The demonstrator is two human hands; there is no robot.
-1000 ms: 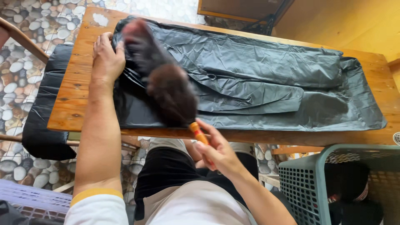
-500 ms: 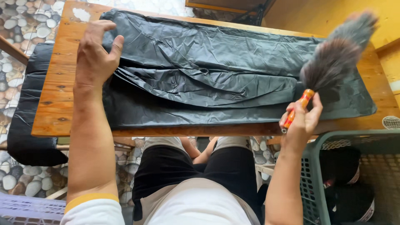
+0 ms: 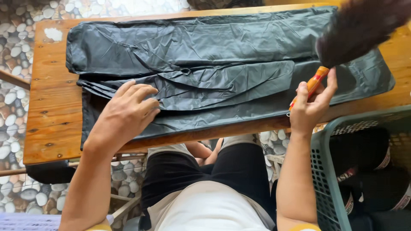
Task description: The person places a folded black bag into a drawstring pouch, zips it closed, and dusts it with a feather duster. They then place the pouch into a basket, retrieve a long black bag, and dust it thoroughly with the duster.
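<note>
A pair of black trousers (image 3: 205, 72) made of a thin, shiny, crinkled fabric lies flat along a wooden bench (image 3: 53, 115), waist end at the left and leg ends at the right, covering most of the bench top from its far edge almost to its near edge. The left hand (image 3: 126, 113) rests palm down on the near left part of the trousers, fingers (image 3: 143, 92) held side by side and slightly curled, pressing the cloth against the bench. The right hand (image 3: 310, 107) is raised at the near right edge of the bench, closed around the orange handle (image 3: 310, 85) of a feather duster; thumb and fingers wrap the handle, which slants up and to the right. The dark brown feather head (image 3: 364, 28) of the duster is blurred and hangs over the far right end of the trousers; whether it touches the cloth cannot be told. At the near right, beside the person's right forearm, stands a green plastic basket (image 3: 325, 171) with a mesh wall, holding dark folded items. The person sits at the near side of the bench in black shorts and a white top. A floor of rounded pebbles (image 3: 17, 47) shows to the left of the bench and under it.
</note>
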